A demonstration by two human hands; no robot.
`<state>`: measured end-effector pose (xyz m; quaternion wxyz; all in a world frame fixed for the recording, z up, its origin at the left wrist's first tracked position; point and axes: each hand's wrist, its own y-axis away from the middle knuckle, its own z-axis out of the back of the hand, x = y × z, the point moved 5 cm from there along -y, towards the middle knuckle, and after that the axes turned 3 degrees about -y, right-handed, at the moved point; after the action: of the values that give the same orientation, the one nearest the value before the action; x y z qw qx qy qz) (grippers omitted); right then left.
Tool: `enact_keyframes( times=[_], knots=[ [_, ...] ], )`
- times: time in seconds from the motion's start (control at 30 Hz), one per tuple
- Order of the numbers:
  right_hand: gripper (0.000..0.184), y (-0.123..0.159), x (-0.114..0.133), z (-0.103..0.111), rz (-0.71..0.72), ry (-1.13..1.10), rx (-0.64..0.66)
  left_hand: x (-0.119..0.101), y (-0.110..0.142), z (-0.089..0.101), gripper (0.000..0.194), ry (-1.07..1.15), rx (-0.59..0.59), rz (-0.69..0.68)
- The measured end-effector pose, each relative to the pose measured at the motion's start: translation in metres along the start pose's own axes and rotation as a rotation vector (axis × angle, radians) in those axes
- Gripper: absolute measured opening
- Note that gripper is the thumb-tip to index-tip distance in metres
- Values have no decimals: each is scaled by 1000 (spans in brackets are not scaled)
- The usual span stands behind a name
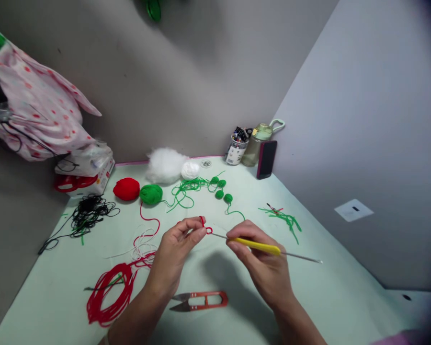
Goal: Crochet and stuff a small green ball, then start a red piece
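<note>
My left hand pinches a small loop of red yarn between thumb and fingers, with a strand over the forefinger. In my right hand is a crochet hook with a yellow handle and metal ends, held like a pen. Its left tip reaches the red loop; whether it passes through cannot be made out. The other metal end points right, past the hand. On the table below lie orange thread snips, blades to the left. A red yarn ball with a trailing strand sits at the back left.
A coil of red yarn and tangled black yarn lie left. Behind are a green yarn ball, white stuffing, a white ball and small green balls. A phone, bottle and pen cup stand back right.
</note>
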<state>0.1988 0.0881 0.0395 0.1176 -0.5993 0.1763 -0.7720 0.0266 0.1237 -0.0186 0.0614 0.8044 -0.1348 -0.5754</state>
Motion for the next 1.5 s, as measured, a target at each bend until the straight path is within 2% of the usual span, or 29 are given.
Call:
enact_keyframes(
  times=[0.23, 0.43, 0.53, 0.7, 0.9, 1.2, 1.5],
  knots=[
    [24, 11, 17, -12, 345, 239, 18, 1, 1, -1, 21, 13, 13, 0],
    [40, 16, 15, -17, 425, 327, -6, -4, 5, -5, 18, -29, 89, 19],
    [37, 14, 13, -15, 357, 248, 12, -4, 7, -9, 17, -38, 160, 34],
    [19, 9, 4, -10, 126, -14, 20, -4, 8, -12, 17, -67, 243, 65],
    [24, 5, -17, -9, -210, -310, -31, -3, 9, -11, 18, -87, 279, 69],
    [29, 8, -25, -8, -308, -406, -62, -4, 8, -7, 23, -192, 247, 25],
    [29, 3, -32, -20, -521, -779, -41, -8, 11, -11, 22, -203, 277, -5]
  ],
)
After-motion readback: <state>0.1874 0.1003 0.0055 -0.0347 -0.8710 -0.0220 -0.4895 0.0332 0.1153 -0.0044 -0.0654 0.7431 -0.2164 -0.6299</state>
